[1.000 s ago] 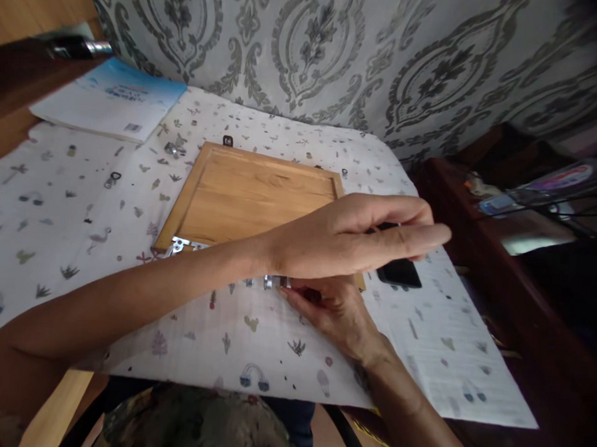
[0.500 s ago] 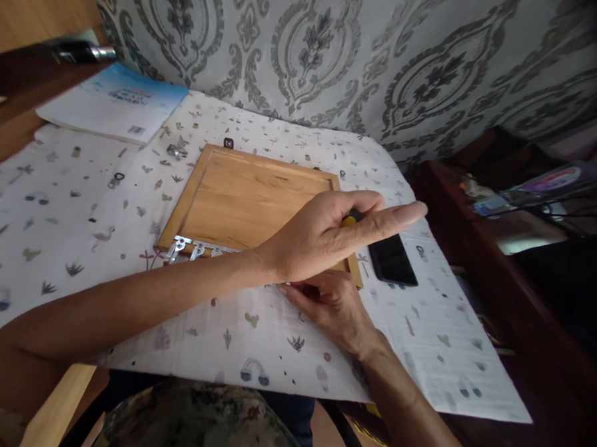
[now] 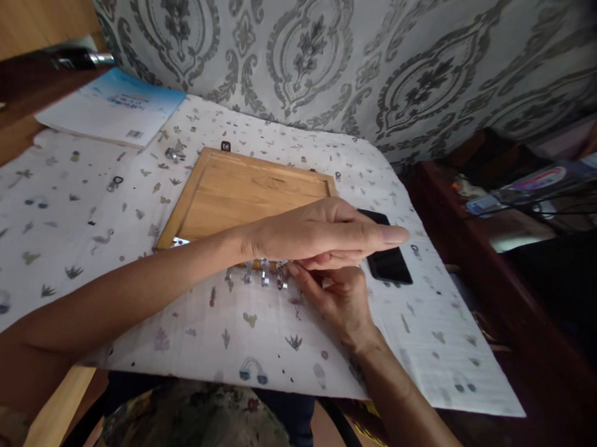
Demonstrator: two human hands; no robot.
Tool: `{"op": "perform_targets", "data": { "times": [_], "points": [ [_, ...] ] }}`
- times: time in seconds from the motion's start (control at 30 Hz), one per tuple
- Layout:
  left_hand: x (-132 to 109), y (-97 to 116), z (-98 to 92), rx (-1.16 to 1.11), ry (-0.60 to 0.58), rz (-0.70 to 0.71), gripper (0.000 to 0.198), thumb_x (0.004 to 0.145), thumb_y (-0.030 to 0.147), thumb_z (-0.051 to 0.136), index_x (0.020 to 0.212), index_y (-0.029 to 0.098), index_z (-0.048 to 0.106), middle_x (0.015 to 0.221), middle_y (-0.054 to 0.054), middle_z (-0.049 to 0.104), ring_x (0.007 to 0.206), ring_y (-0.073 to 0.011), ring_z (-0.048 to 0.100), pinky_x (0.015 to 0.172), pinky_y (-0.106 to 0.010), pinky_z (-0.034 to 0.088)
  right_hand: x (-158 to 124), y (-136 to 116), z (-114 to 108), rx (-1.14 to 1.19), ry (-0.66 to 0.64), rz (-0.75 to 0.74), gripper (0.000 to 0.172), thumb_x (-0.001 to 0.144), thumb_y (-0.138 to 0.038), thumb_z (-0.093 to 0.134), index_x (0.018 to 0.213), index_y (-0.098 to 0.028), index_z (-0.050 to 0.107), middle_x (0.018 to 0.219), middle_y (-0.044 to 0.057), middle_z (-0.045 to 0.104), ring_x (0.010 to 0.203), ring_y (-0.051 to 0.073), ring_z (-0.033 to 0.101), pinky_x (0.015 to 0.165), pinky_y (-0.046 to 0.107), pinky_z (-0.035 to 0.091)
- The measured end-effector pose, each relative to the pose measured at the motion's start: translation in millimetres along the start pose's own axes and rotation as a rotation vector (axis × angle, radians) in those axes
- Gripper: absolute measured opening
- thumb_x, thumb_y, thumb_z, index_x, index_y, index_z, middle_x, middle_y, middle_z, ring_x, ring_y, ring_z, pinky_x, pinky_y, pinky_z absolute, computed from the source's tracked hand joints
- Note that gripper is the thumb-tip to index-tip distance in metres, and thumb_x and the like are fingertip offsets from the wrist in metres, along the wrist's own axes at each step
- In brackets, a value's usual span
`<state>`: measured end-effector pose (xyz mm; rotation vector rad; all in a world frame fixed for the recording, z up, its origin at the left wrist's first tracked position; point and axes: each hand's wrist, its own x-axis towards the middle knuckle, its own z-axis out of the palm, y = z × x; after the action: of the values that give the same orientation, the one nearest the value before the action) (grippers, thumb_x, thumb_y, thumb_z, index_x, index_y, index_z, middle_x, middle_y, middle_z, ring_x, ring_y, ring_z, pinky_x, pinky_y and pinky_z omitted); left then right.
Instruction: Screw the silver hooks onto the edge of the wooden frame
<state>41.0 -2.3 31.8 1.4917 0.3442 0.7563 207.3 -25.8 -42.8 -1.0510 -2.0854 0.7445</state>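
Observation:
A framed wooden board (image 3: 260, 188) lies on the table, with a metal hook rail (image 3: 180, 242) along its near edge. Several hooks of the rail hang over that edge. My left hand (image 3: 323, 231) crosses above the board's near right part, closed, thumb side up. The yellow-and-black handle glimpsed in it half a second ago is now hidden by the hand. Just below, my right hand (image 3: 342, 299) is closed at the right end of the rail, thumb and fingertips pinched by the last hook. My left hand partly covers those fingers.
A black phone (image 3: 389, 261) lies right of the board. At the back left is a blue and white book (image 3: 117, 107), with a small metal piece (image 3: 175, 154) near it. A patterned cloth (image 3: 252, 348) covers the table; a plastic-wrapped item (image 3: 541, 183) sits at the far right.
My left hand has turned and shifted slightly left and down, hiding the yellow-and-black handle. Hooks near my right fingertips have come into view. My right hand stays almost in place.

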Motion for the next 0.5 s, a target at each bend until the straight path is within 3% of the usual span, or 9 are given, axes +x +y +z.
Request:
{"op": "perform_targets", "data": {
  "times": [0.1, 0.2, 0.3, 0.4, 0.5],
  "points": [
    [-1, 1, 7.5, 0.077, 0.075, 0.029, 0.058, 0.102, 0.04, 0.048, 0.05, 0.02, 0.031, 0.046, 0.007, 0.031, 0.045, -0.0033, 0.03, 0.052, -0.023, 0.03, 5, -1, 1, 0.078, 0.042, -0.016, 0.027, 0.09, -0.032, 0.062, 0.066, -0.02, 0.066, 0.055, 0.001, 0.065, 0.049, 0.012, 0.056, 0.047, 0.026, 0.043],
    [-2, 2, 19.5, 0.163, 0.313, 0.077, 0.053, 0.1, 0.045, 0.053, 0.057, 0.021, 0.033, 0.054, 0.007, 0.032, 0.052, -0.0056, 0.034, 0.056, -0.024, 0.032, 9, -1, 2, 0.122, 0.014, -0.043, 0.031, 0.092, -0.03, 0.06, 0.062, -0.021, 0.064, 0.057, 0.0, 0.067, 0.052, 0.014, 0.059, 0.052, 0.027, 0.047],
    [-2, 3, 30.5, 0.24, 0.552, 0.15, 0.043, 0.1, 0.036, 0.056, 0.066, 0.021, 0.034, 0.064, 0.005, 0.035, 0.062, -0.0084, 0.037, 0.062, -0.025, 0.034, 11, 1, 3, 0.125, 0.033, -0.081, 0.034, 0.093, -0.03, 0.059, 0.061, -0.021, 0.065, 0.059, 0.0, 0.067, 0.055, 0.014, 0.059, 0.054, 0.029, 0.046],
    [-2, 2, 34.5, 0.246, 0.574, 0.163, 0.041, 0.101, 0.033, 0.054, 0.068, 0.021, 0.033, 0.066, 0.005, 0.034, 0.064, -0.0095, 0.035, 0.064, -0.026, 0.034, 10, 0, 4, 0.124, 0.071, -0.09, 0.036, 0.092, -0.029, 0.059, 0.057, -0.021, 0.063, 0.056, 0.0, 0.064, 0.055, 0.014, 0.057, 0.053, 0.028, 0.044],
    [1, -2, 31.6, 0.179, 0.538, 0.18, 0.046, 0.102, 0.042, 0.051, 0.065, 0.021, 0.034, 0.063, 0.005, 0.031, 0.06, -0.0079, 0.033, 0.058, -0.025, 0.031, 10, -4, 4, 0.149, 0.042, -0.032, 0.033, 0.089, -0.029, 0.06, 0.057, -0.021, 0.063, 0.054, 0.0, 0.064, 0.05, 0.013, 0.056, 0.049, 0.026, 0.044]
  ]
}}
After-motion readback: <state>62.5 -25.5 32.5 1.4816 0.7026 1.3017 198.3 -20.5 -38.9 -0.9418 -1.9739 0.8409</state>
